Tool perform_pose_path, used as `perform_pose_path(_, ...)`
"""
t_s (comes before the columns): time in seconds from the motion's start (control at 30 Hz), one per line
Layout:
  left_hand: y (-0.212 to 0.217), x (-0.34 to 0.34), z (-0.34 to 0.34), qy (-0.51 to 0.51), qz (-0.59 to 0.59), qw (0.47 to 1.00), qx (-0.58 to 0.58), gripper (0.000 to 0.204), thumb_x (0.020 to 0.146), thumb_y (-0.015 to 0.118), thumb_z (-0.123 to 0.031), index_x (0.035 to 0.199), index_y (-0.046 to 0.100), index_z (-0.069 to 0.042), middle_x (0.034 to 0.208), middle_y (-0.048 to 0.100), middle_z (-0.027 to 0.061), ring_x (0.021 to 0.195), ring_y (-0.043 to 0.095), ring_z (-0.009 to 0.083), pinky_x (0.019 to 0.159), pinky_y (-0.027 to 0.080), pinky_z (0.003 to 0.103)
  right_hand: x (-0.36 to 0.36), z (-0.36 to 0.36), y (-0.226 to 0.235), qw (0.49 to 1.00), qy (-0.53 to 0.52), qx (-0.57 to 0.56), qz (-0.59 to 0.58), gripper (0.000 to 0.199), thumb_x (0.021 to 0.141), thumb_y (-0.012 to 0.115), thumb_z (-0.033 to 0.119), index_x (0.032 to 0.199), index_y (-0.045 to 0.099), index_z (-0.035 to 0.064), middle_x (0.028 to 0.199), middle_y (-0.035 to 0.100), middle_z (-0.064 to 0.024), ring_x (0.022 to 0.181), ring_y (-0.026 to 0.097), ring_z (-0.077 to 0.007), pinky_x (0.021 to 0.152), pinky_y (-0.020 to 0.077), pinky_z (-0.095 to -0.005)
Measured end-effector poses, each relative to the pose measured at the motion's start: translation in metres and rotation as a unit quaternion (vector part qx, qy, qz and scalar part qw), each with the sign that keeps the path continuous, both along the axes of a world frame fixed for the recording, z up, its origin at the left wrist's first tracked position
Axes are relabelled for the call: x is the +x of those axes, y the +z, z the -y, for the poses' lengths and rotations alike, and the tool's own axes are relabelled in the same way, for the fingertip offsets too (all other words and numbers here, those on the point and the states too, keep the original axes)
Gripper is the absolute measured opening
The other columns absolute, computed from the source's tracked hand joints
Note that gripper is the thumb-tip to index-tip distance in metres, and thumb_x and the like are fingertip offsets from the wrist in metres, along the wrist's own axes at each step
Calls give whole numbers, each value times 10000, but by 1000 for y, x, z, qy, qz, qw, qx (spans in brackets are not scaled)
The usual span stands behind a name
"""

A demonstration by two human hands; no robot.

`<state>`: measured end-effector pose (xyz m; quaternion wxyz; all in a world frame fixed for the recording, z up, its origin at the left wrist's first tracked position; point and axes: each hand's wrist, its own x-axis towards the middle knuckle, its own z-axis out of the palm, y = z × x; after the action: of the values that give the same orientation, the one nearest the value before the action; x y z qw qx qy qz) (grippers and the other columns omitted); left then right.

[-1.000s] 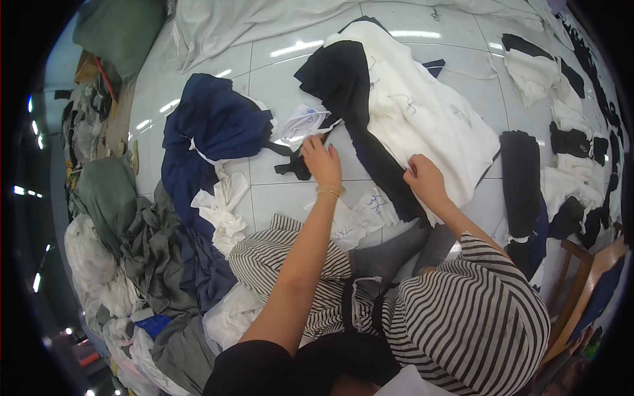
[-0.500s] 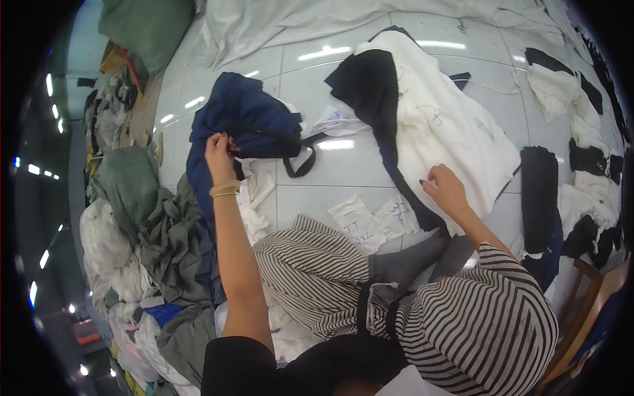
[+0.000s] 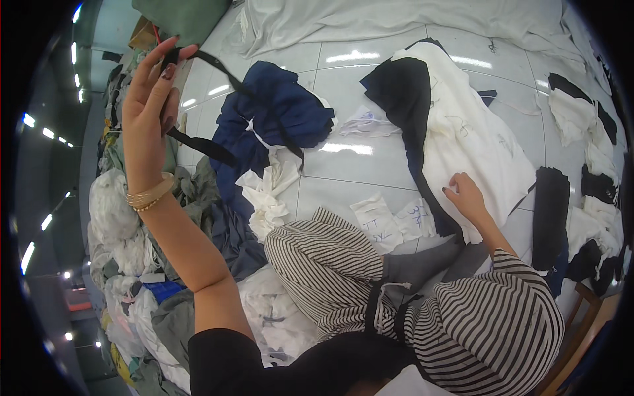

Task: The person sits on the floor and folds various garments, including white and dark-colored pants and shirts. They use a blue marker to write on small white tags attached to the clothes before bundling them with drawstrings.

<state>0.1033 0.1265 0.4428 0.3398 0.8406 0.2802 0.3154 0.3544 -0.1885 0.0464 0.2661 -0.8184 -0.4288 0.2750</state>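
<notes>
Through the head view I see the left hand (image 3: 148, 109) raised, a black strap (image 3: 232, 80) trailing from its fingers across the navy cloth (image 3: 274, 92), while the right hand (image 3: 467, 197), fingers loosely bent, is over the white cloth (image 3: 475, 142) on the tiled floor (image 3: 337, 188).

Black short-sleeved top (image 3: 228, 363). Loose trousers (image 3: 502, 323), black and off-white stripes, black ties (image 3: 373, 307) at front, plus a pale cord (image 3: 397, 285). Grey socks (image 3: 413, 266). Left hand (image 3: 146, 109) has dark, glossy nail polish (image 3: 169, 70); wide pale bangle (image 3: 156, 191) and thin gold-toned bracelet (image 3: 148, 207) on the left wrist (image 3: 145, 177).
</notes>
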Motion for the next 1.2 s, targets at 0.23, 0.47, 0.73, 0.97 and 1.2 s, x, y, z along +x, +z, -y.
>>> perform_pose_path(0.23, -15, 33, 44, -147, -113, 969, -160, 418, 957, 476, -123, 1349, 510, 19, 1221, 644, 78, 538, 358, -8, 471, 299, 143, 9, -4, 21, 996, 28, 77, -32, 470, 757, 727, 204, 1160, 539, 53, 1134, 548, -133, 1084, 539, -292, 918, 438, -373)
perform_pose_path(0.47, -22, 64, 115, -329, -250, 893, -178, 360, 948, 473, -113, 1257, 555, 52, 1083, 658, 87, 555, 376, -18, 501, 291, 133, -26, -68, 137, 888, 152, 314, -300, 925, 740, 779, 118, 1508, 265, 86, 1561, 280, -120, 1436, 279, -259, 1172, 208, -354)
perform_pose_path(0.73, -127, 30, -43, -49, -210, 975, -61, 267, 914, 493, -35, 1100, 685, -36, 889, 684, -21, 542, 359, 4, 494, 296, 180, 65, 17, 117, 907, 44, 91, -409, 220, 914, 582, 204, 945, 646, -4, 708, 593, -7, 632, 522, -56, 563, 395, -213)
perform_pose_path(0.97, -313, -59, -77, 11, -306, 932, 194, 191, 849, 590, -61, 978, 715, -124, 986, 666, 56, 922, 605, 281, 819, 495, 394, 110, 81, 111, 922, -86, 47, -374, 171, 921, 602, 178, 849, 614, 24, 660, 485, 43, 577, 404, -37, 555, 337, -206)
perform_pose_path(1.2, -409, 31, 152, -145, -189, 970, 42, 268, 750, 766, -235, 913, 630, -71, 947, 595, 95, 1018, 546, 288, 893, 424, 423, 100, 66, 117, 949, -138, 187, -214, 169, 882, 642, 141, 771, 589, 26, 854, 603, -17, 703, 462, -17, 649, 365, -189)
